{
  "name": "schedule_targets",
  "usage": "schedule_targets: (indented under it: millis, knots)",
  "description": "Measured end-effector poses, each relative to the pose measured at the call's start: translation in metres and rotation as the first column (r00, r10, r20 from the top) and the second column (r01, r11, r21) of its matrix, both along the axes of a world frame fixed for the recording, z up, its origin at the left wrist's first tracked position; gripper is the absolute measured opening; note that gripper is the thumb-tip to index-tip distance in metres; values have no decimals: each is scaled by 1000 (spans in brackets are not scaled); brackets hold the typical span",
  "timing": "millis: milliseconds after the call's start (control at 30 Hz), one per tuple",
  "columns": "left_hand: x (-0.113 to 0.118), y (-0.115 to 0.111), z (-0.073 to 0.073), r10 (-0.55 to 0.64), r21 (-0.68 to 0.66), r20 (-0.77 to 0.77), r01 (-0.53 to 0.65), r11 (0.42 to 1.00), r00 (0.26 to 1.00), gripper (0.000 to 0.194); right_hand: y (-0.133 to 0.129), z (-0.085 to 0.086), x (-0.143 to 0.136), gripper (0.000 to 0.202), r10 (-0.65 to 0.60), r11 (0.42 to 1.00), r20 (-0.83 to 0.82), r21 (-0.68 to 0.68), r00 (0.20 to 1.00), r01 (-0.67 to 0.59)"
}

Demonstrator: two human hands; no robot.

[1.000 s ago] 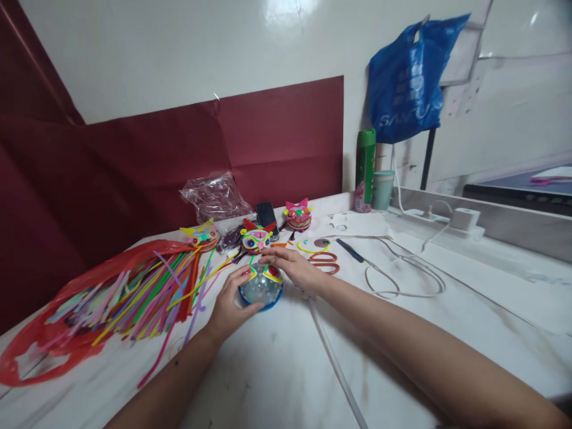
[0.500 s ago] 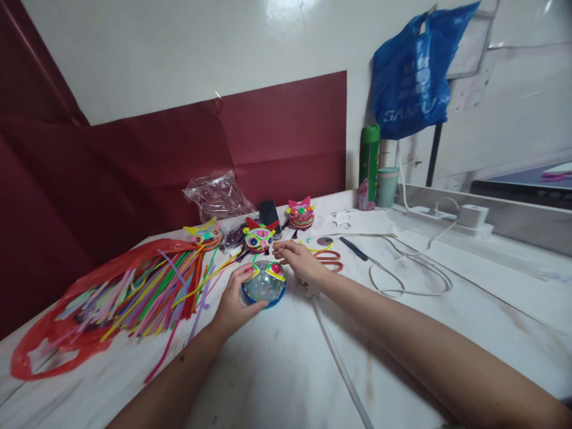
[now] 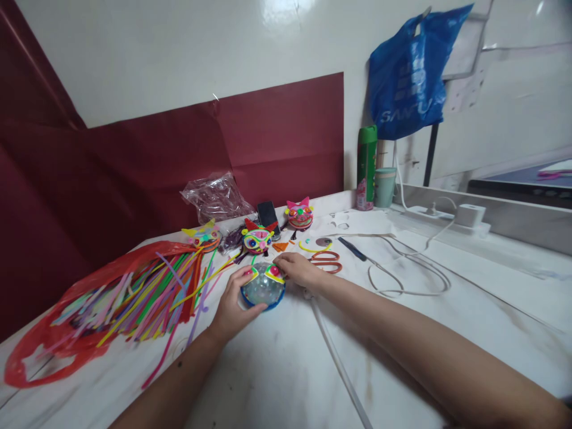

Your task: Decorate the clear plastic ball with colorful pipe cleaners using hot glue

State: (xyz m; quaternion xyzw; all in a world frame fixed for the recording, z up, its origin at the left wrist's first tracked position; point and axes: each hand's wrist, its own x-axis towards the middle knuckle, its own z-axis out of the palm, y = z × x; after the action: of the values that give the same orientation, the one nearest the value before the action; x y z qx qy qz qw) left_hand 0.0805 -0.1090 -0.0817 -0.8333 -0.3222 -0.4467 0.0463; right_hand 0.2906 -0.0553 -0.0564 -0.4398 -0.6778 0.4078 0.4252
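My left hand (image 3: 235, 302) grips a clear dome-shaped craft head (image 3: 263, 291) by its left side, thumb low in front and fingers behind. The head has a blue rim, two red eyes and yellow and green trim. At its upper right edge, beside the right eye, is my right hand (image 3: 295, 267) with fingers curled together; whatever is between the fingertips is hidden. Just behind stands a finished-looking lion-like head (image 3: 258, 238) with red horns. Orange-handled scissors (image 3: 326, 262) lie right of my right hand.
Colourful pipe cleaners (image 3: 147, 292) spill over a red plastic bag (image 3: 27, 375) at left. Two more decorated heads, one pink (image 3: 300, 214) and one yellow-eared (image 3: 203, 235), sit behind near a phone (image 3: 268, 217). A glue gun's cable (image 3: 402, 289) loops at right, with a craft knife-like dark handle (image 3: 352, 248).
My right hand has come down and closed at the right eye's edge; its fingers were more extended before. The left hand keeps hold of the clear head.
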Motion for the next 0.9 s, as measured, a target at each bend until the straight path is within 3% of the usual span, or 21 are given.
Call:
schedule_targets:
  millis: [233,567,900]
  knots:
    - [-1,0,-3,16,33,-24,-15,999,1000,59,-1,3,1,18,35,999,13,-17,999,-35]
    - [4,-10,-3,29,250,-173,16,968,985,64,-8,8,4,25,88,996,26,-33,996,-87]
    - [4,-10,-3,35,264,-176,13,964,984,66,-10,7,4,30,88,996,6,-11,996,-88]
